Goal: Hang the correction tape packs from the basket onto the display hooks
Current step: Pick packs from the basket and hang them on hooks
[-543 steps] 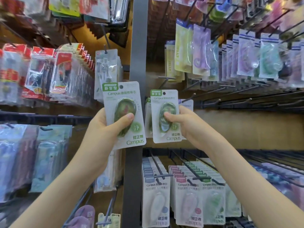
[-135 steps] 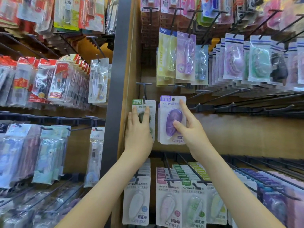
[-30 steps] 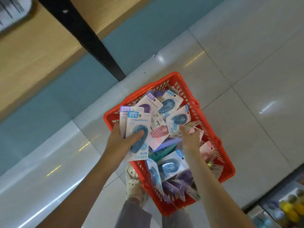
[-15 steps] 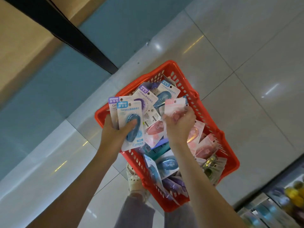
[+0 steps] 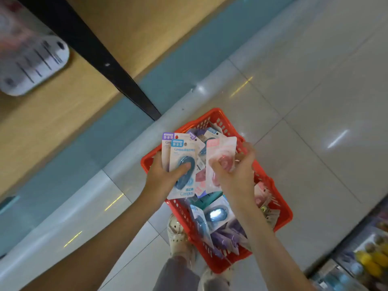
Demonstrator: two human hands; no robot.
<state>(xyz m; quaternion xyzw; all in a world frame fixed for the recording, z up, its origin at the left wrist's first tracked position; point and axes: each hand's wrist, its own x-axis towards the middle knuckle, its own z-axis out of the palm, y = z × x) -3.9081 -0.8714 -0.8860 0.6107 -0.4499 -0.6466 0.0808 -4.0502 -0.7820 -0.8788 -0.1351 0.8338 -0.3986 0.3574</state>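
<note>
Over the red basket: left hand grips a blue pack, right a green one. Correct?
No. In the head view the right hand grips a pink pack, not green. The left hand does grip the blue pack over the red basket.

In your left hand (image 5: 163, 175), the blue-headed correction tape card (image 5: 182, 152) covers most of the purple-headed card (image 5: 167, 136) behind it. The white pack (image 5: 31, 66) at top left and the colourful shelf goods (image 5: 367, 259) at lower right are blurred and edge-cropped.
</note>
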